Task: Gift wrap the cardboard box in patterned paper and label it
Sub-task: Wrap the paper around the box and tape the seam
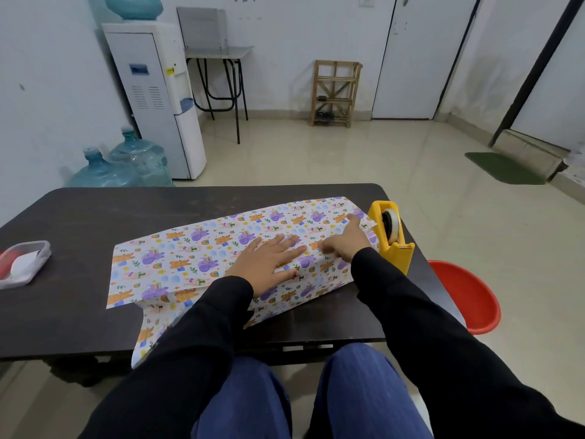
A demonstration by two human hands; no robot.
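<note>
The patterned paper (190, 258), white with purple and orange cartoon animals, lies folded over the cardboard box in the middle of the dark table (79, 223); the box itself is hidden under it. My left hand (269, 264) presses flat on the paper with fingers spread. My right hand (343, 239) rests on the paper just to its right, forefinger stretched toward the paper's far right corner. A loose flap of paper hangs over the table's near edge at the left.
A yellow tape dispenser (392, 234) stands at the table's right edge, touching the paper. A clear plastic container (22, 264) with red and white contents sits at the left edge. A red tub (468, 296) is on the floor to the right.
</note>
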